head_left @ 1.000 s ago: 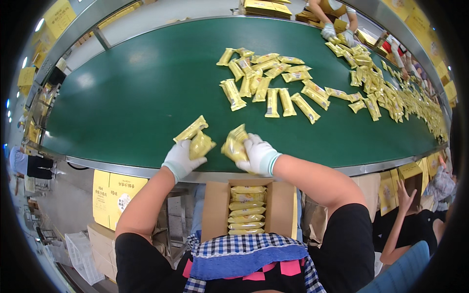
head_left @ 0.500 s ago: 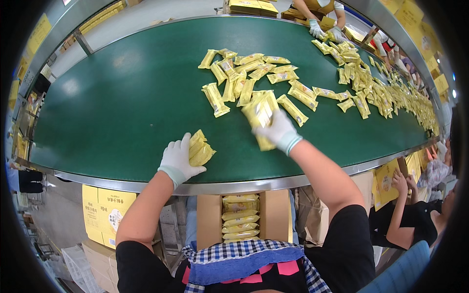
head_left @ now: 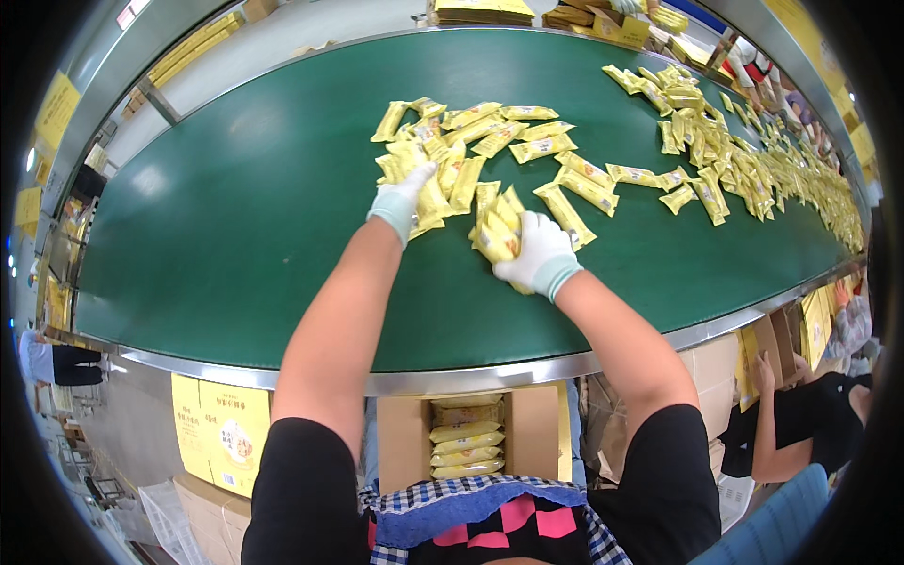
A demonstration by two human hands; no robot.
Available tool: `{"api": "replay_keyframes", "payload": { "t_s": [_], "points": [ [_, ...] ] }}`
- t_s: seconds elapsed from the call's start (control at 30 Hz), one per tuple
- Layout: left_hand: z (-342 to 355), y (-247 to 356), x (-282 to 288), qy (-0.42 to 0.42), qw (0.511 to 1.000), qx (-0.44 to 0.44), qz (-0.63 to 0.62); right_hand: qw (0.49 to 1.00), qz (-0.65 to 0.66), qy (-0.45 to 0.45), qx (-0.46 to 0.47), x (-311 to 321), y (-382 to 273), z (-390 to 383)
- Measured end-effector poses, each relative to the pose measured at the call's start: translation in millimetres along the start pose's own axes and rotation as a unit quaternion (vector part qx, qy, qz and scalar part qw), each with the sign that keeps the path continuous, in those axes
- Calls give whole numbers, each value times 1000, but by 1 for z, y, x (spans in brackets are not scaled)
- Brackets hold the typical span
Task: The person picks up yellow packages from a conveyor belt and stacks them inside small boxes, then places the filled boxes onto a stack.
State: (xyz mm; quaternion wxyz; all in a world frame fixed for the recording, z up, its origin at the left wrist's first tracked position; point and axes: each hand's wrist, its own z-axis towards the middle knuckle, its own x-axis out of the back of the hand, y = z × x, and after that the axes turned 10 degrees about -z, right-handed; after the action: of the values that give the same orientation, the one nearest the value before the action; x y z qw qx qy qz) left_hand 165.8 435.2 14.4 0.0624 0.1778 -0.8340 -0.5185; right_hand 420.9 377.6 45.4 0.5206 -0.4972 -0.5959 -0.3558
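Observation:
My left hand (head_left: 407, 196), in a white glove, reaches into a loose pile of yellow wrapped packets (head_left: 546, 146) on the green belt (head_left: 235, 254), its fingers curled on packets there, partly hidden. My right hand (head_left: 537, 247), also gloved, grips a bundle of yellow packets (head_left: 494, 235) just right of the left hand and lower in the view. Below the belt's near edge, in front of my body, an open cardboard box (head_left: 400, 441) holds a row of yellow packets (head_left: 466, 433).
A long drift of packets (head_left: 772, 169) lies along the belt's right. Yellow cartons (head_left: 221, 433) stand under the left edge. A co-worker's gloved hand (head_left: 629, 7) shows at the far edge; another person (head_left: 782, 424) works at the right. Metal rails (head_left: 443, 379) border the belt.
My left hand has moved forward and slightly right from the near edge into the pile. My right hand, holding its bundle, swung forward to the pile, then shifted slightly back and right.

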Motion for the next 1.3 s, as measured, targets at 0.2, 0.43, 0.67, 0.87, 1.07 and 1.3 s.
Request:
{"api": "replay_keyframes", "payload": {
  "t_s": [0.2,0.43,0.67,0.87,1.07,1.3],
  "points": [
    [-53,-41,-68,49,769,-252,585,997,-73,26,22,-23,37,-76],
    [-132,-39,7,-87,859,-237,445,999,9,27,29,13,40,-104],
    [-178,-54,102,-93,730,-96,671,894,58,-244,371,110,-27,-203],
    [-208,-47,93,-47,803,-264,532,921,-181,-208,276,-13,-87,-217],
    [-341,-35,70,-100,689,-426,578,839,-396,-192,318,-75,-89,-221],
    [-412,-62,35,-382,563,-134,721,874,-229,-238,357,-34,-60,-201]
  ]
}}
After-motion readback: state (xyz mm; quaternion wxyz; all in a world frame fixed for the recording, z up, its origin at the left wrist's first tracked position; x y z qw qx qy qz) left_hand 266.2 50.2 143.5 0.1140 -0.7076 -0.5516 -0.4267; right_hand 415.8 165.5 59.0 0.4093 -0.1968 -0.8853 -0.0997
